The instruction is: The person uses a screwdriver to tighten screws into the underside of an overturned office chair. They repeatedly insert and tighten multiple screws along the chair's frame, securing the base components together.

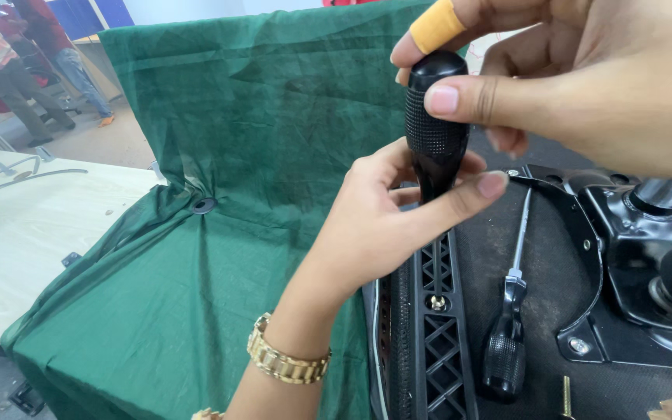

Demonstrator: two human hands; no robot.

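Left hand point(386, 214): forearm rises from the lower edge, wrist bent back, gold bracelet point(285, 360) at the wrist. Its fingers curl loosely around the lower part of an upright black screwdriver handle point(435, 124), thumb extended to the right. Just below it runs a black latticed plastic rail point(439, 327) with a brass screw point(438, 302). A second screwdriver point(509, 327) lies loose right of the rail, near the black metal chair mechanism point(631, 257). Right hand point(585, 85): enters from above, closed on the handle's top between thumb and forefinger; orange tape wraps one fingertip. Green cloth point(219, 233) covers the bench point(33, 233) beyond the left hand.
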